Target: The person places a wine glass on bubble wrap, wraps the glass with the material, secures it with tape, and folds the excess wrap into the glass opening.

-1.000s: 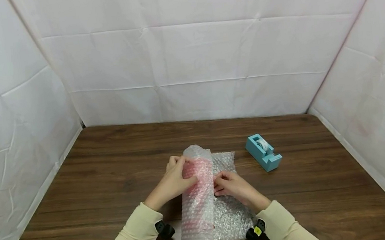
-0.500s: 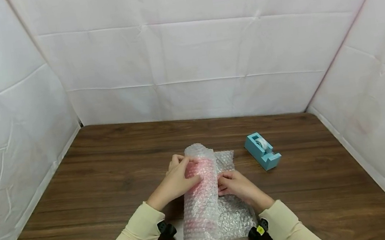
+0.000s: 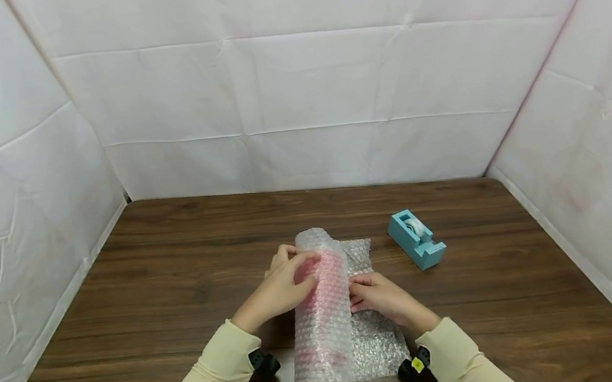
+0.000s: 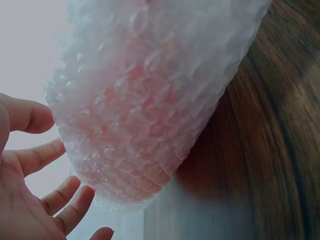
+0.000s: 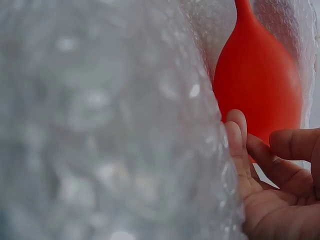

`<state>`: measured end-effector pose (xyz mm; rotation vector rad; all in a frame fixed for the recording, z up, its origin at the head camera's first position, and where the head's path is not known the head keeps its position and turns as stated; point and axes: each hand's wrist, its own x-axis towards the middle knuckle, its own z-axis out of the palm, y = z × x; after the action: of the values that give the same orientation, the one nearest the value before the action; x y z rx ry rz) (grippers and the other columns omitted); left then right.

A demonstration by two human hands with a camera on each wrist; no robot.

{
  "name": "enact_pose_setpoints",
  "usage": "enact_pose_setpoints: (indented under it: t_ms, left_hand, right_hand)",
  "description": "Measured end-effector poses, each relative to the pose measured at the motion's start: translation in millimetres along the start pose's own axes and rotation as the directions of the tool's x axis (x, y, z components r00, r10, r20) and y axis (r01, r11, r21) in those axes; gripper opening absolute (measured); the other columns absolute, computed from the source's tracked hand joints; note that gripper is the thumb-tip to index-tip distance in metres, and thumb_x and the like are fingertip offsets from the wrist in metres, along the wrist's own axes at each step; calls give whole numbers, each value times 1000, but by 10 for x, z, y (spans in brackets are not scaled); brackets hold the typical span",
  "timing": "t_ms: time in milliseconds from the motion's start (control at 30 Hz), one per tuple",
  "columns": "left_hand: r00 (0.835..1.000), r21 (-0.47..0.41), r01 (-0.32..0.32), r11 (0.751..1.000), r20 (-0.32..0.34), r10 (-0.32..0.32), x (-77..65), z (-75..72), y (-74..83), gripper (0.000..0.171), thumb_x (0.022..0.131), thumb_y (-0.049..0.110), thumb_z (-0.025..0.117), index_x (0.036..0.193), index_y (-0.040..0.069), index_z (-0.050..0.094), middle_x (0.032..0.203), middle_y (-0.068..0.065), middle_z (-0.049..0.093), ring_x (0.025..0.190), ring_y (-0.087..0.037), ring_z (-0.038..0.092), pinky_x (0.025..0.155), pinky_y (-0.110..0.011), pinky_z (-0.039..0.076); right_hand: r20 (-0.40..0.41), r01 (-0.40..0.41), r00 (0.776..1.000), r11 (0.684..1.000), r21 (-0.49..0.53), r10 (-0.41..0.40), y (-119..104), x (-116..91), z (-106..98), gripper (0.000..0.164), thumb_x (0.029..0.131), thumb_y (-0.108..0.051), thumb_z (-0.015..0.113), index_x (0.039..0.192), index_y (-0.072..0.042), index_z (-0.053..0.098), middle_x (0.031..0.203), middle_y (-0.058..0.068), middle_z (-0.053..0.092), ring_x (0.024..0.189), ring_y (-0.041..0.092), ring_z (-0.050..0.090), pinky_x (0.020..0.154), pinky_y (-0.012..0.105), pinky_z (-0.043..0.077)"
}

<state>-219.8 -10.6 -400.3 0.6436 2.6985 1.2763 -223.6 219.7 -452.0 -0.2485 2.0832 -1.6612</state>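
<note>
A bubble wrap sheet (image 3: 379, 347) lies on the table, with one side folded over into a rounded roll (image 3: 324, 341). Pinkish red shows through the layers. In the right wrist view, a smooth red bulb-shaped thing (image 5: 260, 75) with a narrow neck sits inside the fold. My left hand (image 3: 280, 286) grips the roll from its left side, thumb and fingers spread over the top; the left wrist view has its fingers (image 4: 65, 195) along the wrap's edge. At the fold's right edge, my right hand (image 3: 382, 296) pinches the wrap with curled fingers, some fingertips (image 5: 235, 125) beside the red thing.
A light blue tape dispenser (image 3: 416, 239) with a roll of clear tape stands to the right, beyond the right hand. The dark wooden table (image 3: 188, 256) is bounded by white cloth walls (image 3: 294, 90) at the back and both sides.
The rolled bubble wrap has shifted slightly to the right, its folded edge covering more of the flat sheet. Both hands have moved right along with it.
</note>
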Motion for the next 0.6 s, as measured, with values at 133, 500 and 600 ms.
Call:
enact_pose_setpoints:
  t_ms: [133,500,600]
  left_hand:
    - [1000,7,-12,1000,16,12,10,4,2,39,91,19,60,130,18,58,130,-14,39,126,-34,35,92,-59,31]
    - [1000,58,-10,998,-26,12,20,51,5,40,88,19,63,128,19,60,127,-14,41,123,-33,38,84,-49,33]
    - [999,69,-15,998,-35,17,25,68,11,39,88,19,63,127,19,60,127,-14,41,123,-34,39,84,-49,33]
  right_hand:
    - [-4,-29,1000,1000,12,29,6,7,-8,29,100,-9,36,98,8,59,85,3,59,76,9,60,74,26,54]
    - [23,-76,997,994,75,75,-29,-18,-28,57,101,-47,38,106,6,58,87,2,61,79,10,61,76,25,53]
    - [20,-51,999,999,12,50,-7,-4,-18,51,101,-36,46,113,11,57,92,5,62,81,11,62,78,27,54]
